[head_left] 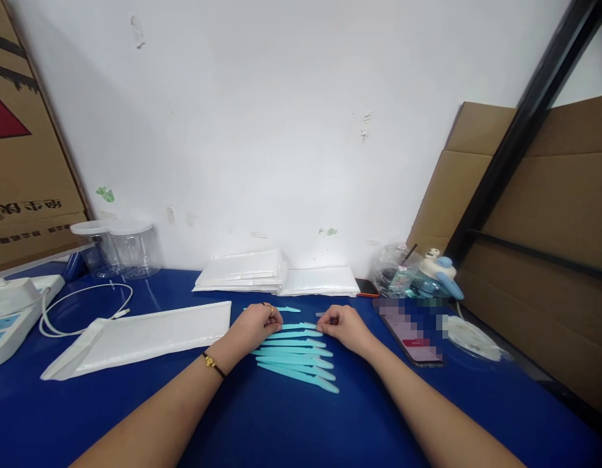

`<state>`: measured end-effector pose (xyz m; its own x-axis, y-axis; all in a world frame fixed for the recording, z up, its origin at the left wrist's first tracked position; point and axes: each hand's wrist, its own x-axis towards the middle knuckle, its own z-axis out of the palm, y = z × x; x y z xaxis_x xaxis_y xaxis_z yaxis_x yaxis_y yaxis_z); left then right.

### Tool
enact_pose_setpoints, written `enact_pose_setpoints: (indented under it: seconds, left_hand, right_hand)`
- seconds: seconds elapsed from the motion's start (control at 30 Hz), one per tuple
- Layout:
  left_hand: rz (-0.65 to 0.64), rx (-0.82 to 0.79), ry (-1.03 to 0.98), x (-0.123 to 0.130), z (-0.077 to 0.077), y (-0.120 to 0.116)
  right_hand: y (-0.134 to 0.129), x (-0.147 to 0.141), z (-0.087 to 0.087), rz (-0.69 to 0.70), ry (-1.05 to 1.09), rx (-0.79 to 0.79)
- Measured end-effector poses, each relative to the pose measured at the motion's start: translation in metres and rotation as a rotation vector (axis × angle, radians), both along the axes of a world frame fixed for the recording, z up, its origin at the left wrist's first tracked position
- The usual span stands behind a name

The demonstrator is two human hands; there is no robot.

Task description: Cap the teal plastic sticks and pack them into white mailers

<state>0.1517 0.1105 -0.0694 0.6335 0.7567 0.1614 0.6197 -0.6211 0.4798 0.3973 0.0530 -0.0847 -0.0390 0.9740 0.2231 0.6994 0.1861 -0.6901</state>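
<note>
Got my left fingers [277,320] and right fingers [322,323] pinching this turquoise razor [300,325] by its ends, probably so it lines up with the other razors [286,373].

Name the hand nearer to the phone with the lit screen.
Right. The right hand is just left of the phone, not touching it; the left hand is farther left, beyond the right hand.

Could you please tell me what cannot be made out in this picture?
- Head view: part of the farthest turquoise tool, hidden by the left hand.
- Head view: screen details on the phone, obscured by pixelation.
- Head view: the rest of the white device, cut off by the left edge.
</note>
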Motion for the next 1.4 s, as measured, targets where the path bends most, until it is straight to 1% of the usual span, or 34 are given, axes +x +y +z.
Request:
enact_pose_setpoints:
  seconds: [0.13, 0.27, 0.33, 0.43, 0.47, 0.53, 0.6, 0.67, 0.8, 0.9, 1.23, 1.4]
  left_hand:
    - [0.017, -0.073, -0.016, 0.002, -0.002, 0.001]
    - [-0.003, -0.084, -0.021, 0.001, -0.005, 0.003]
    - [-0.002, -0.029, -0.03, -0.002, -0.005, 0.004]
    - [0.047, 0.124, -0.081, -0.009, -0.004, 0.008]
    - [0.06, 0.16, -0.084, -0.011, -0.004, 0.009]
    - [0.057, 0.182, -0.05, -0.014, -0.004, 0.01]
    - [0.029, 0.166, -0.003, -0.015, -0.004, 0.009]
    - [-0.002, 0.154, 0.019, -0.012, -0.004, 0.007]
    - [-0.047, 0.156, 0.028, -0.005, -0.004, 0.001]
    - [-0.048, 0.153, 0.03, -0.002, -0.003, -0.001]
    - [-0.123, 0.104, 0.036, 0.003, 0.001, -0.01]
    - [-0.166, 0.036, 0.028, 0.004, 0.005, -0.013]
  right_hand:
    - [0.001, -0.005, -0.003, 0.01, 0.049, -0.047]
    - [0.001, -0.009, 0.0, 0.025, 0.024, -0.032]
    - [0.001, -0.004, 0.004, 0.024, -0.023, 0.025]
    - [0.001, 0.009, 0.009, -0.03, -0.105, 0.155]
    - [0.002, 0.014, 0.01, -0.036, -0.133, 0.177]
    - [0.004, 0.021, 0.01, -0.009, -0.188, 0.18]
    - [0.005, 0.023, 0.009, 0.029, -0.224, 0.163]
    - [0.006, 0.02, 0.007, 0.044, -0.211, 0.15]
    - [0.006, 0.011, 0.004, 0.046, -0.116, 0.126]
    - [0.006, 0.006, 0.002, 0.029, -0.103, 0.127]
    - [0.004, -0.004, 0.006, 0.046, -0.079, 0.099]
    - [0.003, -0.009, 0.006, 0.041, -0.069, 0.084]
